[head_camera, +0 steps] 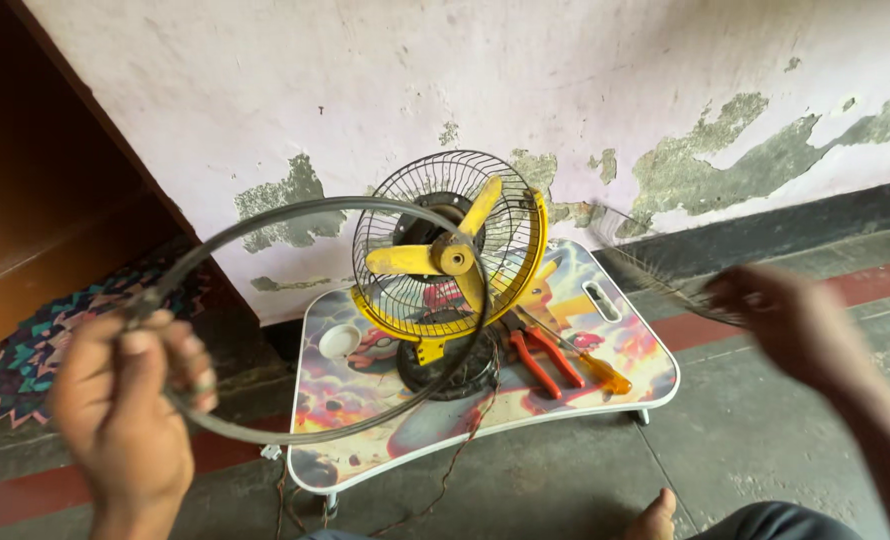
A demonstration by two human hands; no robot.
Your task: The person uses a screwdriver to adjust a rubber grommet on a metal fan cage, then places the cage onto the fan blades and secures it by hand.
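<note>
My left hand (125, 400) clenched round dark guard rim ring (295, 215), lifted off yellow table fan (450, 265); right hand (800, 325) blurred, seemingly pinching wire front grille (655, 265), grip unclear. Pliers (545, 360) beside fan base.

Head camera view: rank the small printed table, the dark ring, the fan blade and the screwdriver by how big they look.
1. Small printed table
2. Dark ring, held near the camera by the left hand, so its rank is unsure
3. Fan blade
4. Screwdriver

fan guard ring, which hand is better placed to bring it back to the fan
Left, most likely. The left hand grips the dark guard ring, which hangs in front of the yellow fan. The right hand is off to the side, holding the blurred wire grille.
</note>
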